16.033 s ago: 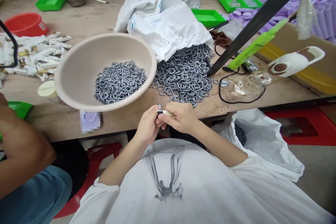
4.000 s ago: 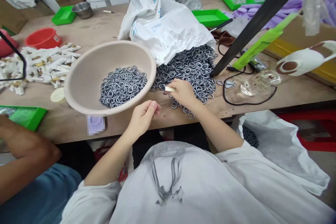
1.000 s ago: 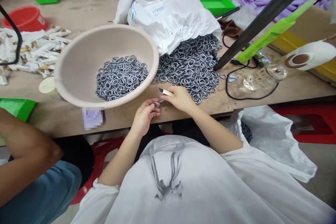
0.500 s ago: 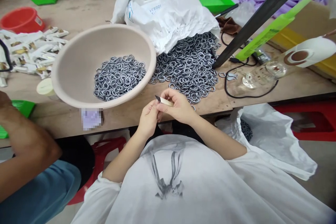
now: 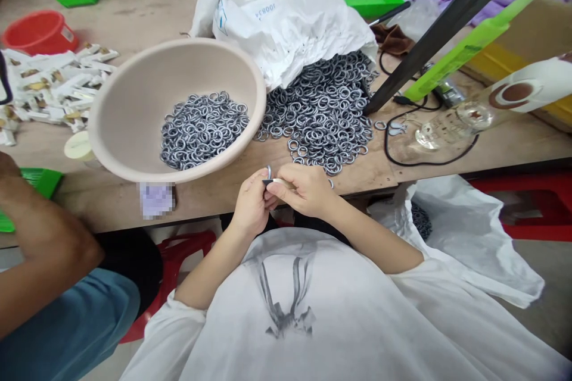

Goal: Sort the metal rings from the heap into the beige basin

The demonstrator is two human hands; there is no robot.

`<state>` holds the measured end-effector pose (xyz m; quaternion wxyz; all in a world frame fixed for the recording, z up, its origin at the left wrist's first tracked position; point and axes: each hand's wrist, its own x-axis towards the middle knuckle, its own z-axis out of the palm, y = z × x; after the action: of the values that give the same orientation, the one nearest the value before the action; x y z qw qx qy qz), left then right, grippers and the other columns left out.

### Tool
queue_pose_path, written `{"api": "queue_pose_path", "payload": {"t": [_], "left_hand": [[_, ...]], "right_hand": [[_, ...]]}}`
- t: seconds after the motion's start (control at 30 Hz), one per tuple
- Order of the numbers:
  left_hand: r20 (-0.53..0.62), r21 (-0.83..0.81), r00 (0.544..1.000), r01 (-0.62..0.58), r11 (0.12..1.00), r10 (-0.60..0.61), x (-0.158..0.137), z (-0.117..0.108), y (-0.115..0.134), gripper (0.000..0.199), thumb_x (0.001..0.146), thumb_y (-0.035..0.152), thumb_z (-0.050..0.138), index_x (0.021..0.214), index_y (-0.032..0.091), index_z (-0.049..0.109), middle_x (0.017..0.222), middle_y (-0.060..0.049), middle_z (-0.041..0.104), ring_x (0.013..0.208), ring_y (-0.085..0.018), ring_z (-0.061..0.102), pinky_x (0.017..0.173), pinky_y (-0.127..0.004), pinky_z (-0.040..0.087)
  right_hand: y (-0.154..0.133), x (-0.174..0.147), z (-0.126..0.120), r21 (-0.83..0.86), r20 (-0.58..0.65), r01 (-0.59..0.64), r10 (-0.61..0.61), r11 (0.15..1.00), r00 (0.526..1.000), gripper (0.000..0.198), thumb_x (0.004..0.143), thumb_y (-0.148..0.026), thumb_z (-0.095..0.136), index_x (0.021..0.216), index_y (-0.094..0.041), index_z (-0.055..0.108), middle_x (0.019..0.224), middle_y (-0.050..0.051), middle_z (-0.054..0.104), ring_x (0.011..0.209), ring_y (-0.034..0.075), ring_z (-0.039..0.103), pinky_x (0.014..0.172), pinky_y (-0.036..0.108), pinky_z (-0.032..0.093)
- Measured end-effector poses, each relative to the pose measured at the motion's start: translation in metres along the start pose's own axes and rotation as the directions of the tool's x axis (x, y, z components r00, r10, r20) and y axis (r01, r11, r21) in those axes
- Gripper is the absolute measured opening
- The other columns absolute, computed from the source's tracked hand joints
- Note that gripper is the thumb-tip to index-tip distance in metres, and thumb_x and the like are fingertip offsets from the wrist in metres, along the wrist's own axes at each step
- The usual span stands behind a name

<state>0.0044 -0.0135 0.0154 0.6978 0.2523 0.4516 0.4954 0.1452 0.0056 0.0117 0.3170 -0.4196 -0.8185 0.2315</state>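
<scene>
Pinched in my left hand (image 5: 251,205) is a grey metal ring (image 5: 269,171), its upper edge showing above the fingertips. My right hand (image 5: 307,189) is closed around a short tool with a pale handle and a dark, pointed tip (image 5: 267,182). That tip lies against the ring or just beside it; which, I cannot tell. Both hands meet at the table's front edge. Behind them a heap of grey rings (image 5: 328,113) spills from a white sack (image 5: 290,18). To the left, a large beige basin (image 5: 129,101) holds many more rings.
A co-worker's arm (image 5: 42,238) rests at far left, near white pieces (image 5: 53,83) and a red bowl (image 5: 40,33). A dark metal bar (image 5: 415,41) slants up at right beside a green fan-like device (image 5: 460,53) and a cable. An open white bag (image 5: 469,238) hangs below the table.
My right hand has turned, bringing the tool's dark tip lower and nearly level against my left fingers. The ring now shows above my left fingertips.
</scene>
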Motion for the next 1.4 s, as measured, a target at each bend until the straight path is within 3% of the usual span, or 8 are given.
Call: {"api": "queue_pose_path", "payload": {"t": [0.23, 0.43, 0.63, 0.77, 0.9, 1.03, 1.27, 1.4], "left_hand": [[0.063, -0.008, 0.997, 0.037, 0.999, -0.036, 0.001, -0.007, 0.001, 0.033, 0.077, 0.030, 0.066, 0.062, 0.020, 0.039, 0.048, 0.011, 0.025, 0.040, -0.004, 0.019, 0.039, -0.017, 0.022], [0.231, 0.077, 0.969, 0.068, 0.995, -0.085, -0.009, -0.012, -0.003, 0.038, 0.082, 0.042, 0.065, 0.060, 0.018, 0.045, 0.047, 0.009, 0.031, 0.039, -0.004, 0.023, 0.040, -0.018, 0.027], [0.157, 0.059, 0.986, 0.053, 0.997, -0.062, -0.002, -0.020, -0.008, 0.039, 0.079, 0.045, 0.072, 0.063, 0.018, 0.047, 0.046, 0.010, 0.033, 0.038, -0.003, 0.025, 0.039, -0.017, 0.028], [0.188, 0.089, 0.978, 0.070, 0.994, -0.086, -0.002, -0.030, -0.009, 0.038, 0.078, 0.047, 0.073, 0.066, 0.015, 0.056, 0.048, 0.006, 0.045, 0.039, -0.004, 0.035, 0.041, -0.019, 0.037], [0.120, 0.064, 0.991, 0.051, 0.997, -0.058, 0.001, -0.042, -0.009, 0.034, 0.076, 0.042, 0.076, 0.091, 0.012, 0.070, 0.063, 0.000, 0.063, 0.047, -0.007, 0.052, 0.048, -0.020, 0.048], [0.043, 0.009, 0.998, 0.055, 0.998, -0.055, 0.011, -0.052, -0.008, 0.037, 0.074, 0.028, 0.076, 0.108, 0.014, 0.070, 0.078, -0.003, 0.071, 0.055, -0.008, 0.059, 0.055, -0.021, 0.056], [-0.010, -0.029, 0.995, 0.095, 0.995, -0.096, 0.029, -0.040, -0.010, 0.038, 0.085, 0.047, 0.067, 0.095, 0.010, 0.068, 0.081, -0.005, 0.066, 0.057, -0.009, 0.059, 0.046, -0.021, 0.055], [0.045, -0.014, 0.999, 0.025, 1.000, -0.024, 0.027, -0.018, -0.016, 0.045, 0.075, 0.058, 0.076, 0.084, 0.017, 0.059, 0.066, 0.004, 0.051, 0.049, -0.007, 0.048, 0.035, -0.015, 0.039]], "right_hand": [[0.003, 0.003, 0.003, 0.046, 0.039, -0.015, 0.013, 0.999, 0.999, 0.048, 0.098, -0.053, 0.044, 0.063, -0.020, 0.041, 0.060, -0.003, 0.046, 0.056, 0.010, 0.039, 0.057, 0.026, 0.024], [0.032, 0.016, -0.002, 0.204, -0.161, -0.336, 0.370, 0.919, 0.915, 0.053, 0.095, -0.061, 0.044, 0.061, -0.021, 0.040, 0.055, -0.004, 0.039, 0.056, 0.011, 0.037, 0.058, 0.027, 0.028], [0.014, 0.016, 0.011, 0.446, 0.109, -0.195, 0.164, 0.873, 0.980, 0.036, 0.087, -0.054, 0.063, 0.088, -0.018, 0.061, 0.075, -0.002, 0.059, 0.067, 0.013, 0.052, 0.062, 0.024, 0.038], [0.035, 0.042, 0.016, 0.025, 0.034, -0.317, 0.316, 0.948, 0.948, 0.034, 0.095, -0.044, 0.055, 0.078, -0.017, 0.065, 0.071, 0.001, 0.060, 0.067, 0.016, 0.054, 0.063, 0.026, 0.036], [0.059, 0.077, 0.014, -0.510, -0.005, -0.315, 0.364, 0.800, 0.932, 0.027, 0.094, -0.030, 0.055, 0.114, -0.019, 0.069, 0.115, 0.013, 0.067, 0.091, 0.026, 0.065, 0.072, 0.032, 0.042], [0.063, 0.089, 0.011, -0.589, -0.002, -0.319, 0.394, 0.742, 0.919, 0.027, 0.096, -0.027, 0.050, 0.112, -0.018, 0.070, 0.116, 0.016, 0.067, 0.095, 0.029, 0.066, 0.074, 0.035, 0.044], [0.049, 0.048, 0.003, 0.143, -0.017, -0.402, 0.408, 0.904, 0.913, 0.024, 0.085, -0.040, 0.067, 0.078, -0.018, 0.067, 0.073, 0.002, 0.066, 0.072, 0.019, 0.060, 0.069, 0.030, 0.042], [0.029, 0.020, 0.014, 0.673, 0.261, -0.420, 0.335, 0.609, 0.905, 0.042, 0.076, -0.059, 0.072, 0.075, -0.020, 0.057, 0.064, -0.002, 0.061, 0.060, 0.016, 0.058, 0.060, 0.028, 0.045]]}}
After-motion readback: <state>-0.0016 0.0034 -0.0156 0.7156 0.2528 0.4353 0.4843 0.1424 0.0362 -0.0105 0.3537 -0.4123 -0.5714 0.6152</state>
